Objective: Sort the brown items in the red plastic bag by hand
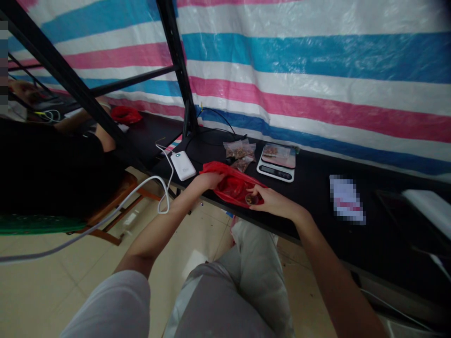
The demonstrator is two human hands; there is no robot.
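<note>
The left hand (210, 180) pinches the near edge of a red plastic bag (234, 188) lying at the front of the black table (317, 188), while the right hand (269, 199) dips into its mouth, fingers closed on something small and dark, too blurred to identify. Behind the bag, clear packets (240, 151) and a scale (276, 165) hold contents hard to make out.

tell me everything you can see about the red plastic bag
The red plastic bag is thin, glossy and crumpled, lying open near the front edge of the black table. The left hand grips its left rim, holding the mouth open; the right hand rests at the opening, fingertips on a small dark brownish item. The rest of its contents are unclear. Behind it lie clear packets and a digital scale.
</note>
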